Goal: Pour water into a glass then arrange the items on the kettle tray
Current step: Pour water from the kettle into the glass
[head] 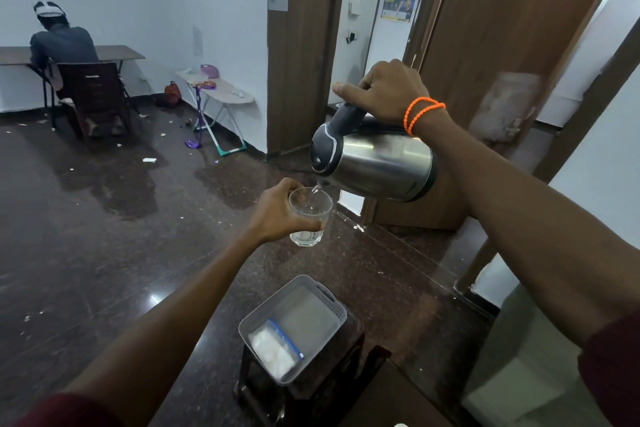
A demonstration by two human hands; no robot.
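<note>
Hiding most of the kettle's dark handle, the right hand [388,90] grip wraps it, tilting the steel kettle [377,163] so its spout meets the clear glass [310,215] clasped by the left hand [277,215], above the grey perforated plastic tray [332,302].

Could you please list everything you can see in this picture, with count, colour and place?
kettle: one, steel with dark grey lid and handle, tipped in the air, spout over the glass
glass: one, clear, a little water in it, held under the spout
tray: one, grey plastic, on a dark stool below the hands
zip bag: one, clear with blue strip, white contents, in the tray
ironing board: one, pale, by the far wall
seated person: one, dark top, at the far table
bracelet: one, orange, right wrist
left hand: grips the glass
right hand: grips the kettle handle
</note>
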